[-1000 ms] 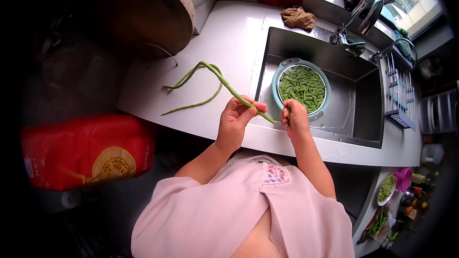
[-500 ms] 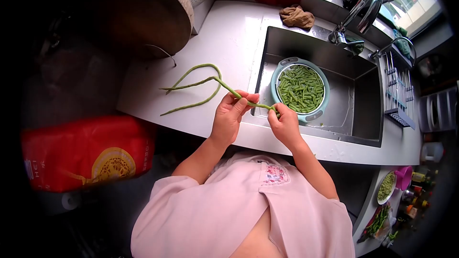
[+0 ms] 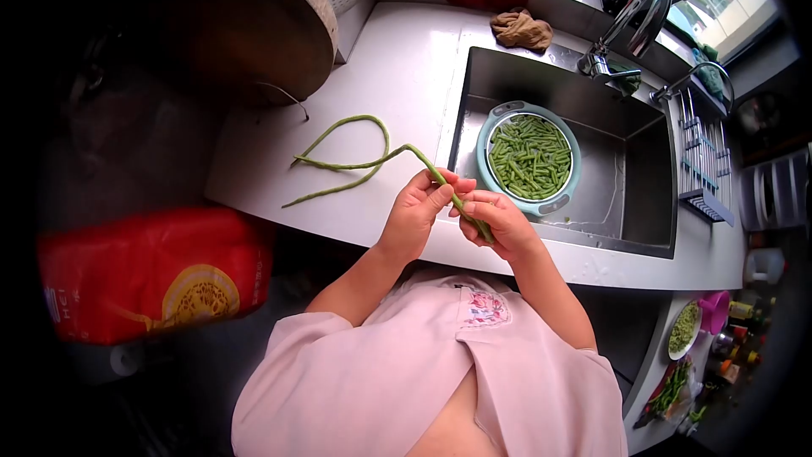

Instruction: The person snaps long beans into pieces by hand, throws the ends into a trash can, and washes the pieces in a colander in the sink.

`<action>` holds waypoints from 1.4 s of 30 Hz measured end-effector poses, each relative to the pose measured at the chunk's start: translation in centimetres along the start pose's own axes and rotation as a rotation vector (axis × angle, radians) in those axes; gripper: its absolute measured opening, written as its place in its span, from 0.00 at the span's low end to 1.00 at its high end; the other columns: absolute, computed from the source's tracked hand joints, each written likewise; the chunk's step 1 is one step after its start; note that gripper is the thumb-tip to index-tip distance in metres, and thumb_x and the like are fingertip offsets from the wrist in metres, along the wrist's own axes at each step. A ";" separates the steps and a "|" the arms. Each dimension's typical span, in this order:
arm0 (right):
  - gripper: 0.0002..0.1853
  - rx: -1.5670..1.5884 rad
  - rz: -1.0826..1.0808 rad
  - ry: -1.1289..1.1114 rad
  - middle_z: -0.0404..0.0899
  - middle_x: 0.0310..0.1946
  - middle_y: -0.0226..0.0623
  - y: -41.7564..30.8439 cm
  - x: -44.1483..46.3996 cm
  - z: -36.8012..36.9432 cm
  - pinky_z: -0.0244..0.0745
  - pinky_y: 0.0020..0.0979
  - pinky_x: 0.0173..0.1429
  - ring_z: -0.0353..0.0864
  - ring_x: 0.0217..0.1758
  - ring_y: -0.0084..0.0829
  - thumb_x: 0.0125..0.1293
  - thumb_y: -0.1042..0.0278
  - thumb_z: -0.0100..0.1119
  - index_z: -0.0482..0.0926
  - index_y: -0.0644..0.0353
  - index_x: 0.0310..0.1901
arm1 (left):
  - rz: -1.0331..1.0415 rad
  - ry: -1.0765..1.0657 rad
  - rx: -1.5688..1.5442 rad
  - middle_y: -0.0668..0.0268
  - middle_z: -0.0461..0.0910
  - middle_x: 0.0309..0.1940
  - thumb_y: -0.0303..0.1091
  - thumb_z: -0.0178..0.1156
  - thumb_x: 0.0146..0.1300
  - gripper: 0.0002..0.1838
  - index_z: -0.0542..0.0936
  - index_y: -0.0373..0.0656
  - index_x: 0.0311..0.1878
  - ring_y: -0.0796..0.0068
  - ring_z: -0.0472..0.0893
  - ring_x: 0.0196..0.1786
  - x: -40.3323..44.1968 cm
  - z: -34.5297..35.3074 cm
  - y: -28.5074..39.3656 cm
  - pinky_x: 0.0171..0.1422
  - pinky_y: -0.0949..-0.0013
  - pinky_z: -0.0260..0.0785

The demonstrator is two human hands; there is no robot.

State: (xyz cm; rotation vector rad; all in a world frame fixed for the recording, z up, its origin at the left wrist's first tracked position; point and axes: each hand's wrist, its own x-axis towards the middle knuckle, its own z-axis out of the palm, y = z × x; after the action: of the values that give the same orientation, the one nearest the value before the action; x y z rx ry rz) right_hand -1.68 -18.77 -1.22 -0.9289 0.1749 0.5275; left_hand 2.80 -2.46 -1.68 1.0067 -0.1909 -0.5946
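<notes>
Yardlong bean bends between your hands and the counter: from your fingers its long axis climbs toward 11 o'clock, kinks, then runs to a tip toward 9:30, while the near end points toward 4:30. Your left hand pinches it between thumb and fingers; your right hand, just beside, is closed around the near end. A second bean loops on the counter at 10 o'clock from your hands, partly crossed by the first. At 2 o'clock, a teal-rimmed colander sits in the steel sink, filled with cut bean pieces. At 4 o'clock, a white bowl holds chopped pale-green food.
</notes>
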 end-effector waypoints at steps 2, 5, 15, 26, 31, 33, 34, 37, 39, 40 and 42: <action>0.11 -0.113 -0.026 0.036 0.69 0.15 0.29 0.2 -0.1 -0.3 0.56 0.19 0.18 0.64 0.15 0.18 0.63 0.62 0.51 0.75 0.61 0.32 | -0.024 0.090 -0.149 0.57 0.78 0.44 0.33 0.50 0.68 0.09 0.71 0.40 0.47 0.69 0.76 0.51 0.2 0.4 0.8 0.60 0.67 0.64; 0.09 -0.456 -0.237 0.366 0.68 0.14 0.28 2.1 1.5 -1.3 0.55 0.20 0.18 0.62 0.15 0.17 0.63 0.65 0.50 0.75 0.61 0.30 | 0.165 0.113 -0.076 0.57 0.78 0.45 0.34 0.49 0.68 0.10 0.72 0.39 0.48 0.68 0.77 0.51 0.0 -0.2 0.5 0.61 0.66 0.63; 0.11 0.036 -0.023 -0.013 0.76 0.27 0.37 0.3 0.5 -0.1 0.62 0.19 0.20 0.72 0.21 0.22 0.62 0.61 0.53 0.75 0.61 0.38 | -0.042 0.013 -0.073 0.56 0.76 0.49 0.36 0.47 0.69 0.12 0.72 0.39 0.49 0.70 0.75 0.53 -0.1 0.3 0.0 0.61 0.67 0.65; 0.08 -0.058 -0.150 0.469 0.67 0.14 0.27 1.7 2.0 -2.2 0.58 0.21 0.18 0.63 0.14 0.18 0.60 0.67 0.50 0.74 0.61 0.29 | 0.100 0.078 -0.057 0.57 0.78 0.46 0.37 0.46 0.70 0.12 0.72 0.38 0.48 0.66 0.74 0.57 -0.9 1.5 -0.3 0.64 0.65 0.62; 0.14 0.087 -0.100 0.130 0.76 0.22 0.35 0.5 0.7 -0.7 0.59 0.18 0.18 0.69 0.18 0.20 0.61 0.58 0.52 0.74 0.61 0.41 | -0.016 -0.022 -0.071 0.58 0.78 0.48 0.37 0.46 0.70 0.13 0.72 0.39 0.50 0.70 0.71 0.58 -0.4 0.9 -0.5 0.62 0.67 0.63; 0.14 0.066 -0.061 0.073 0.75 0.21 0.35 0.3 0.5 -0.9 0.58 0.18 0.18 0.68 0.17 0.20 0.62 0.58 0.51 0.74 0.61 0.40 | -0.088 -0.043 -0.109 0.59 0.75 0.51 0.35 0.47 0.69 0.14 0.70 0.39 0.54 0.71 0.72 0.56 -0.1 0.8 -0.8 0.61 0.67 0.64; 0.14 0.047 -0.014 0.011 0.74 0.20 0.35 0.4 0.4 -1.0 0.58 0.19 0.18 0.67 0.16 0.20 0.62 0.58 0.51 0.75 0.62 0.39 | -0.092 -0.045 -0.109 0.59 0.75 0.51 0.35 0.47 0.69 0.14 0.70 0.39 0.54 0.71 0.72 0.56 0.0 0.7 -0.9 0.61 0.67 0.64; 0.13 -0.014 0.016 -0.047 0.71 0.17 0.33 0.8 0.3 -1.2 0.56 0.19 0.17 0.65 0.15 0.19 0.64 0.60 0.50 0.75 0.62 0.34 | -0.146 0.079 -0.307 0.57 0.74 0.52 0.34 0.48 0.69 0.15 0.69 0.38 0.56 0.68 0.73 0.55 0.6 0.1 -0.6 0.62 0.66 0.64; 0.12 -0.080 0.034 -0.032 0.70 0.16 0.30 0.7 -0.1 -1.1 0.56 0.19 0.16 0.65 0.14 0.19 0.64 0.61 0.50 0.74 0.61 0.30 | -0.088 0.103 -0.307 0.56 0.74 0.52 0.33 0.48 0.69 0.15 0.69 0.38 0.56 0.67 0.73 0.55 1.0 -1.2 -0.3 0.62 0.65 0.64; 0.12 -0.080 0.032 -0.028 0.70 0.16 0.30 0.9 0.1 -1.1 0.56 0.19 0.16 0.65 0.14 0.19 0.64 0.61 0.50 0.74 0.61 0.30 | -0.030 0.128 -0.308 0.56 0.74 0.52 0.33 0.47 0.69 0.15 0.69 0.38 0.56 0.66 0.74 0.55 1.1 -1.4 -0.2 0.62 0.65 0.64; 0.11 -0.278 -0.031 0.364 0.70 0.16 0.29 1.7 0.8 -1.1 0.57 0.19 0.16 0.64 0.14 0.19 0.64 0.63 0.49 0.73 0.61 0.29 | 0.010 0.122 -0.241 0.56 0.75 0.51 0.32 0.48 0.68 0.15 0.70 0.37 0.55 0.65 0.75 0.54 0.6 -0.8 -0.5 0.62 0.65 0.65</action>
State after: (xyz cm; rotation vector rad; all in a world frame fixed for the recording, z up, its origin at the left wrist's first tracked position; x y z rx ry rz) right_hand -1.78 -18.60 -3.37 -1.2940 0.4228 0.3547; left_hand 3.39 -2.44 -2.59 0.8048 -0.0156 -0.5318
